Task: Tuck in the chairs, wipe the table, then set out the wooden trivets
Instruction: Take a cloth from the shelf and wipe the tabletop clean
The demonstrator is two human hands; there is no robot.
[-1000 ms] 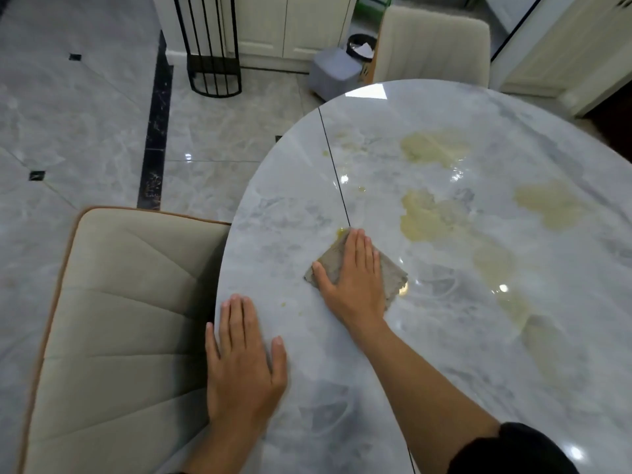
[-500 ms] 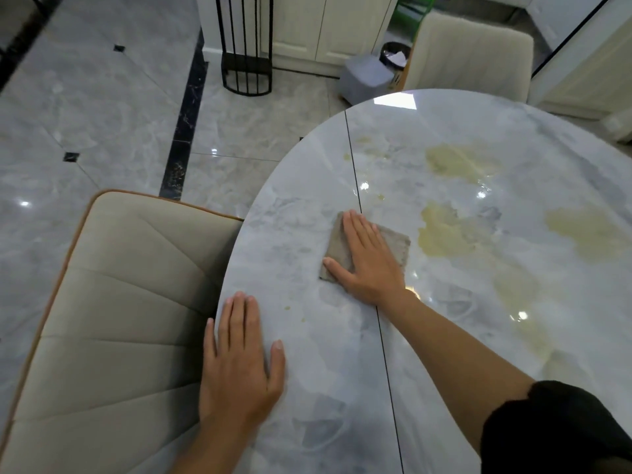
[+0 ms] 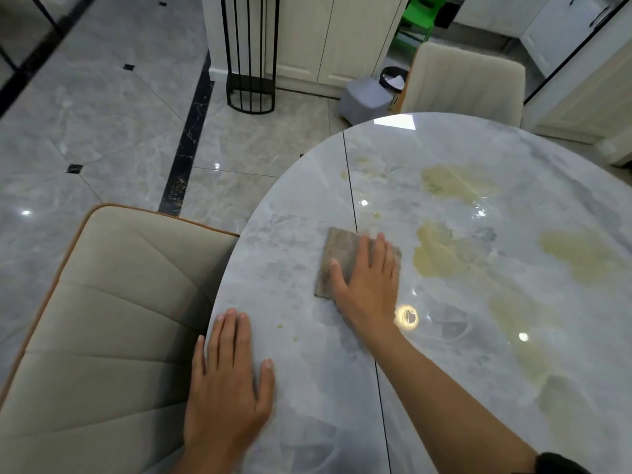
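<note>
A round grey marble table [image 3: 513, 336] fills the right side, smeared with several yellowish stains [image 3: 441, 254]. My right hand [image 3: 367, 283] lies flat on a grey-brown folded cloth [image 3: 337, 258], pressing it onto the tabletop just right of the table's dark seam. My left hand [image 3: 227, 381] rests palm down, fingers apart, on the table's near left edge. A beige padded chair [image 3: 102, 330] stands tucked against the table at the left. A second beige chair [image 3: 461, 83] stands at the far side. No wooden trivets are in view.
A black metal stand [image 3: 251, 63] rises in front of cream cabinets [image 3: 328, 35] at the back. A grey box [image 3: 364, 97] and a small black bin [image 3: 393, 77] sit on the glossy tiled floor beside the far chair. A green stool [image 3: 415, 18] shows behind.
My right hand has slid the cloth away from me and to the right across the seam, turning the cloth. My left hand has stayed planted on the table edge.
</note>
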